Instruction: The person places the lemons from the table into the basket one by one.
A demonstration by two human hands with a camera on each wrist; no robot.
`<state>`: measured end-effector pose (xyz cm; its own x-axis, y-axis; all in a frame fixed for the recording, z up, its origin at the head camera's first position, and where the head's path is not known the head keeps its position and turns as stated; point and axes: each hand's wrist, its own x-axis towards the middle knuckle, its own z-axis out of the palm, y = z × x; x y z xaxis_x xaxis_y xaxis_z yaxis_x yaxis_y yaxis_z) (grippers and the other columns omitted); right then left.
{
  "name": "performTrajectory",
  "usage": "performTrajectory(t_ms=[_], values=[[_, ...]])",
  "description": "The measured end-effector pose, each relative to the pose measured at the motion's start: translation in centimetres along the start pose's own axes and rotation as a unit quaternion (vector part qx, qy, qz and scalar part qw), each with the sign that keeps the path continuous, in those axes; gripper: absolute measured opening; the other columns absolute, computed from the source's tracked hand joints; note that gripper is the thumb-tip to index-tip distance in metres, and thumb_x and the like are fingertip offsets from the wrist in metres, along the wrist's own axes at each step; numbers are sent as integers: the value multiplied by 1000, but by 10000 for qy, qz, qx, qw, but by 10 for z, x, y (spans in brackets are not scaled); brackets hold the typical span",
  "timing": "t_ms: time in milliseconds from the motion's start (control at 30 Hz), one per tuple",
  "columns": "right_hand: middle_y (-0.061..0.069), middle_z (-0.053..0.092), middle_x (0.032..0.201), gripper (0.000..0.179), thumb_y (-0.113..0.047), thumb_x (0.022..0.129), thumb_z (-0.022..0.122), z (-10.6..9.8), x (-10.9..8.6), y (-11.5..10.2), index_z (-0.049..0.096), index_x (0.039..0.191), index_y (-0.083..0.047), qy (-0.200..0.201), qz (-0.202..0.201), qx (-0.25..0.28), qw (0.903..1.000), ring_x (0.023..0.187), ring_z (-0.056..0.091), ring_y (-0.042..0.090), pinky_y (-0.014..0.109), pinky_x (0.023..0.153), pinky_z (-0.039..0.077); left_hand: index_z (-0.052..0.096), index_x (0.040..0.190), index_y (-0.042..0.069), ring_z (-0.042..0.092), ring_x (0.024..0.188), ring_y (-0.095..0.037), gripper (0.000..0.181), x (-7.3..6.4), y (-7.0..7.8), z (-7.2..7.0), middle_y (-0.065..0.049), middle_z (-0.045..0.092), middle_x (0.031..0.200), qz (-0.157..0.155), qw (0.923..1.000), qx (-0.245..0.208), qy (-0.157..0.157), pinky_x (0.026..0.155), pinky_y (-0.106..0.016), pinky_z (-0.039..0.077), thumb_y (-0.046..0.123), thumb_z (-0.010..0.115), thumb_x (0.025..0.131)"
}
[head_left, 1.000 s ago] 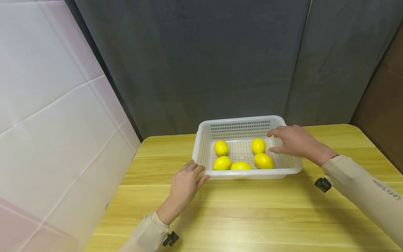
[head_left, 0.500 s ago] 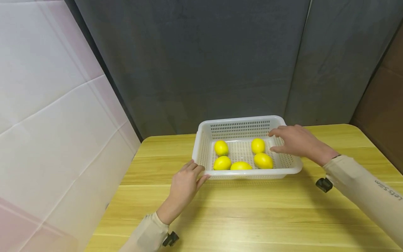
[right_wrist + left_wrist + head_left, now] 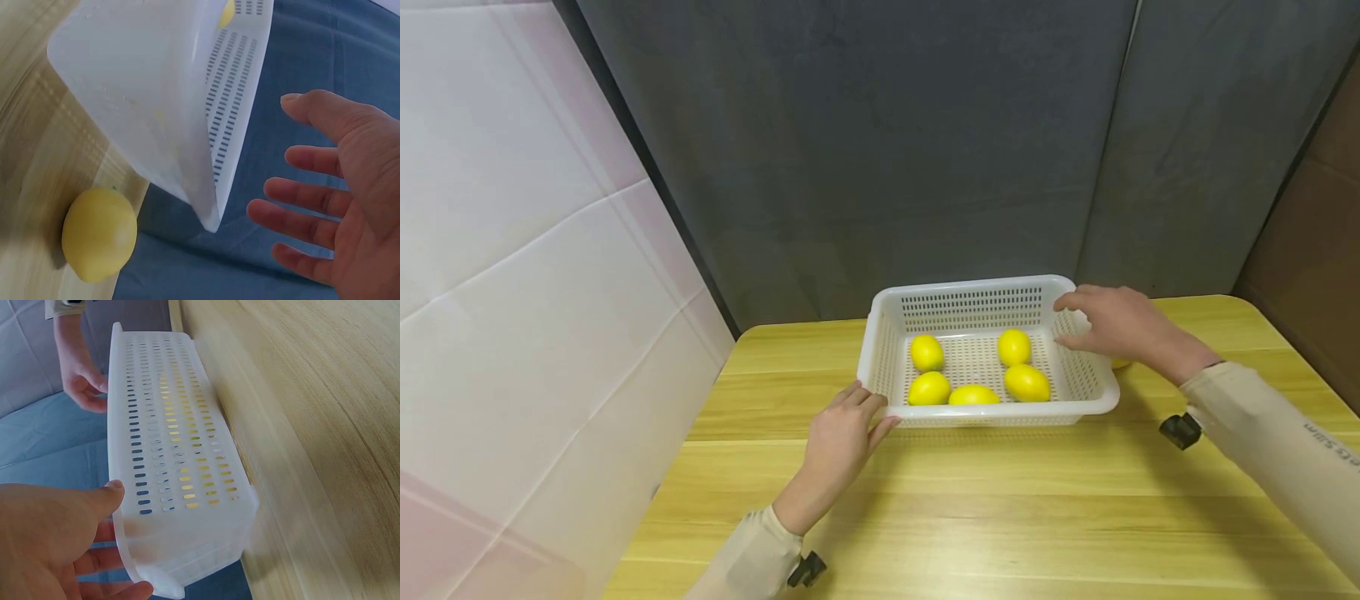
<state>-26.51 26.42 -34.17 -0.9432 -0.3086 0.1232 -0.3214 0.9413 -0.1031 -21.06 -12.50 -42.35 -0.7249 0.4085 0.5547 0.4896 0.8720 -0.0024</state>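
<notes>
A white slotted plastic basket (image 3: 992,410) stands on the wooden table with several yellow lemons (image 3: 973,394) lying inside. At its near left corner my left hand (image 3: 842,429) holds the rim, thumb along the front side and fingers round the end, as the left wrist view (image 3: 56,531) shows. My right hand (image 3: 1120,325) hovers over the basket's right end, fingers spread and holding nothing. Another lemon (image 3: 99,234) lies on the table outside that end; in the head view the right hand hides most of it.
The wooden table (image 3: 1000,517) reaches back to a dark grey curtain (image 3: 887,167) close behind the basket. A white panel (image 3: 535,292) stands along the left and a brown board (image 3: 1315,242) along the right.
My right hand has moved right and slightly up, from over the basket's inside toward its right end. A bit of the outside lemon now shows beneath it. The left hand has stayed put.
</notes>
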Motion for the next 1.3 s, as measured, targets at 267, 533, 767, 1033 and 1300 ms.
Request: performTrajectory(t_ms=[267, 533, 767, 1033, 1300], values=[[19, 61, 133, 53, -43, 90, 68, -1, -1, 23, 60, 132, -12, 133, 272, 109, 9995, 108, 63, 35, 60, 89, 49, 73, 97, 17, 71, 105, -24, 30, 1, 0, -1, -1, 74, 100, 36, 10000, 5, 35, 76, -40, 61, 43, 76, 84], [21, 59, 133, 52, -41, 94, 64, 1, -3, 45, 57, 135, -10, 183, 398, 220, 9988, 112, 61, 38, 60, 86, 50, 73, 97, 16, 71, 105, -23, 29, 1, 0, -1, -1, 74, 99, 53, 10000, 12, 47, 77, -40, 61, 42, 77, 83], [25, 58, 132, 49, -33, 95, 63, 6, -6, 58, 56, 135, -6, 174, 490, 59, 9986, 108, 62, 43, 62, 87, 49, 73, 98, 16, 71, 103, -23, 30, 1, 1, -2, -1, 74, 100, 57, 10000, 9, 44, 76, -40, 61, 42, 77, 83], [32, 52, 137, 54, -37, 94, 63, 18, -6, 69, 56, 135, -4, -117, 687, 60, 9976, 115, 57, 51, 68, 92, 45, 73, 98, 16, 71, 102, -22, 31, 0, 1, -1, -1, 74, 101, 74, 10000, 36, 40, 76, -39, 61, 43, 77, 83], [33, 55, 134, 70, -51, 87, 68, 42, -5, 75, 55, 134, -1, -412, 540, 39, 9977, 114, 59, 50, 65, 91, 48, 73, 97, 16, 71, 103, -23, 30, 0, 0, -1, -1, 74, 100, 73, 10000, 32, 45, 76, -40, 61, 42, 77, 83]])
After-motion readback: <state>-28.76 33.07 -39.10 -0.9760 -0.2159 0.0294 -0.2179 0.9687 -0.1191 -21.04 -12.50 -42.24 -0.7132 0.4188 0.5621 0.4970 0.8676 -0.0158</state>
